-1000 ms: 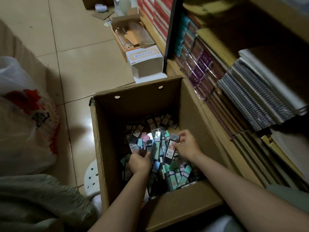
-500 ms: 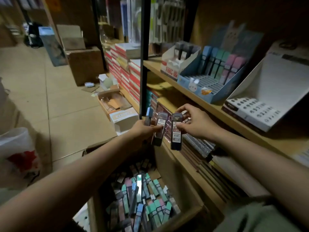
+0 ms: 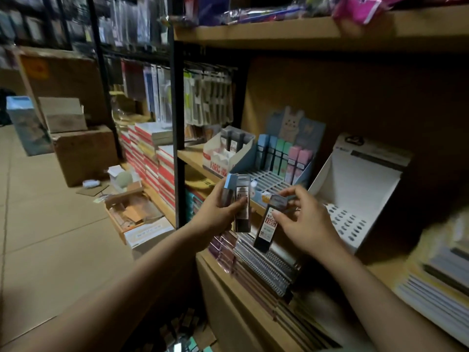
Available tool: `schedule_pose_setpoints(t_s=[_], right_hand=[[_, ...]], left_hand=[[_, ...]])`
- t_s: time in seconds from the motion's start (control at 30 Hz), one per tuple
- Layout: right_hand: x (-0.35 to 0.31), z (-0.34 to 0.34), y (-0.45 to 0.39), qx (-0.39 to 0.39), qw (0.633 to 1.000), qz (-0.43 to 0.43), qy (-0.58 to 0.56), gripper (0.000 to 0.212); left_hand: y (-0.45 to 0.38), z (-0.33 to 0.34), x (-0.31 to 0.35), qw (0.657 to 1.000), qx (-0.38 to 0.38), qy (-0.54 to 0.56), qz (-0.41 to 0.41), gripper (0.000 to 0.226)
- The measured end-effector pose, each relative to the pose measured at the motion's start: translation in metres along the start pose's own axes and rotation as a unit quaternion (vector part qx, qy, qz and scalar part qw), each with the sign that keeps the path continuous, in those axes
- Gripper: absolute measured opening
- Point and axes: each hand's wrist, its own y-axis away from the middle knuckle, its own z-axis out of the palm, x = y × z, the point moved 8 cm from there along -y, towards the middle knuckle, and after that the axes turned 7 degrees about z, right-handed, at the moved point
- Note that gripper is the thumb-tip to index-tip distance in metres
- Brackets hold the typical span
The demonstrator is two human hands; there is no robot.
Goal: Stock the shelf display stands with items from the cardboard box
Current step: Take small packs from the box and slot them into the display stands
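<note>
1. The left hand (image 3: 215, 217) has its fingers curled around a small bundle of slim cases (image 3: 239, 201), held upright; one case has a light blue top, another is dark with a white label.
2. The right hand (image 3: 304, 224) pinches a single dark case (image 3: 266, 231) near its top between thumb and fingertips; the case hangs down, tilted slightly, showing a red-and-white label.
3. Both hands sit in front of the blue display stand (image 3: 253, 161), which is on the middle shelf (image 3: 193, 156).
4. The blue display stand has a gridded tray; its back row holds upright cases (image 3: 281, 156) in blue, green and pink.
5. Left of the blue display stand, touching it, is a white display box (image 3: 218, 158) holding a few dark cases.
6. Right of the blue display stand is a white display stand (image 3: 355, 184) with a perforated base.
7. Below the blue display stand, spiral notebooks (image 3: 264, 265) fill the lower shelf.
8. Well below the blue display stand, at the bottom edge, more cases lie in the cardboard box (image 3: 203, 337), only partly in view.
</note>
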Motion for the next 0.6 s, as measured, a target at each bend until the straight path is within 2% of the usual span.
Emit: schedule_pose_setpoints(t_s=[0.17, 0.3, 0.43, 0.53, 0.6], right_hand=[[0.009, 0.0, -0.003, 0.005, 1.0, 0.02, -0.016, 0.033], [0.006, 0.0, -0.005, 0.019, 0.997, 0.019, -0.067, 0.035], [-0.025, -0.012, -0.024, 0.071, 0.991, -0.009, -0.116, 0.033], [-0.057, -0.01, -0.054, 0.042, 0.986, -0.02, -0.16, 0.033], [-0.077, -0.002, -0.07, 0.004, 0.989, -0.028, -0.144, 0.033]], left_hand=[[-0.034, -0.009, 0.019, 0.998, 0.018, 0.036, 0.048, 0.044], [-0.053, -0.03, 0.015, 0.998, 0.008, 0.047, 0.03, 0.048], [-0.061, -0.042, 0.003, 0.999, -0.013, 0.046, 0.0, 0.065], [-0.064, -0.05, -0.002, 0.999, -0.01, 0.037, -0.003, 0.069], [-0.065, -0.056, -0.001, 1.0, 0.001, 0.03, 0.007, 0.066]])
